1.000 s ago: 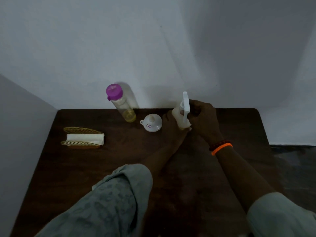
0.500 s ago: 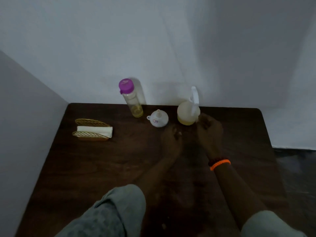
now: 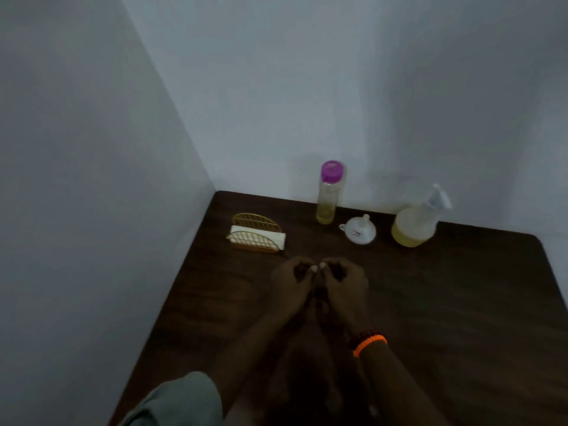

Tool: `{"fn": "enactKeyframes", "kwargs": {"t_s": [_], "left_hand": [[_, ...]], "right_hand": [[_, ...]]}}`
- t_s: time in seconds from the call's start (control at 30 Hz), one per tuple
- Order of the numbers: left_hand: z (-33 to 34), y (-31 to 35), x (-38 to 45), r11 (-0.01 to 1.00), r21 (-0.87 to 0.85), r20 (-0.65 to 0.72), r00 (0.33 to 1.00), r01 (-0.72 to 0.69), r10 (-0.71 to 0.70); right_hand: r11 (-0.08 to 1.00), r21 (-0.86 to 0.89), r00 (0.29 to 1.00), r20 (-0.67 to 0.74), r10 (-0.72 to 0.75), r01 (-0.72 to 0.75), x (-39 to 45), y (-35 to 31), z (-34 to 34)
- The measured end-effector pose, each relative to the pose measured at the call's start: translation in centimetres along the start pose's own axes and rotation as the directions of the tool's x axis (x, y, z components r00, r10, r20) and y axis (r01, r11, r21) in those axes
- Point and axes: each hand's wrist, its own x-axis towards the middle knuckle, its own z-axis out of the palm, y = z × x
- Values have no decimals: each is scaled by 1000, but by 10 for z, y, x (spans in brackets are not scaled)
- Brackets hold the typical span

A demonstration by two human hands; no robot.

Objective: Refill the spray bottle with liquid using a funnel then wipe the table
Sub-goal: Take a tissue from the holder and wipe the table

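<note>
A round spray bottle [image 3: 413,224] with a white trigger head stands at the back of the dark wooden table [image 3: 445,302], holding yellowish liquid. Left of it a white funnel [image 3: 359,230] lies mouth down. Further left stands a tall clear bottle [image 3: 328,193] with a purple cap and a little yellow liquid at the bottom. My left hand [image 3: 292,282] and my right hand [image 3: 342,282] hover side by side over the table's middle, fingers curled, thumbs nearly touching, nothing visible in either. An orange band circles my right wrist.
A gold wire holder [image 3: 255,236] with white folded napkins sits at the back left near the wall corner. White walls border the table at the back and left. The table's right edge curves away at the far right.
Both hands have let go of the spray bottle, which now stands at the back, and have come together nearer me. The view has swung left.
</note>
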Motion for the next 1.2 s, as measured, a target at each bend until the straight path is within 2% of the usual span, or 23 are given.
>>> {"fn": "enactKeyframes", "kwargs": {"t_s": [0.07,0.17,0.27,0.33,0.4,0.53,0.6,0.7,0.9,1.2], "left_hand": [[-36,-20,10,1000,-1,-82,996,16,-16],[-84,-48,28,990,-103,-162,980,95,-111],[-126,-69,53,982,-166,-227,965,92,-129],[-146,-81,73,987,-143,-270,957,68,-105],[-157,-92,93,998,-47,-281,959,31,-43],[-161,-109,131,965,221,-177,968,-139,179],[-161,-116,146,914,332,-58,962,-234,267],[-160,-122,161,819,466,105,939,-336,326],[-165,-124,175,704,551,214,892,-447,399],[-162,-122,180,679,582,221,891,-447,397]], "right_hand": [[999,-26,998,53,-27,28,4,-11,25],[996,-73,993,115,-35,43,18,-21,53],[995,-99,989,144,-18,33,34,-23,71],[991,-131,988,157,8,13,47,-20,80],[984,-174,986,168,2,28,62,-17,87],[964,-232,975,207,-81,129,88,-10,95],[938,-281,955,269,-127,204,100,-6,97],[872,-356,911,358,-204,335,114,-1,102],[814,-387,864,435,-253,434,127,6,113],[763,-464,865,438,-244,450,127,6,122]]}}
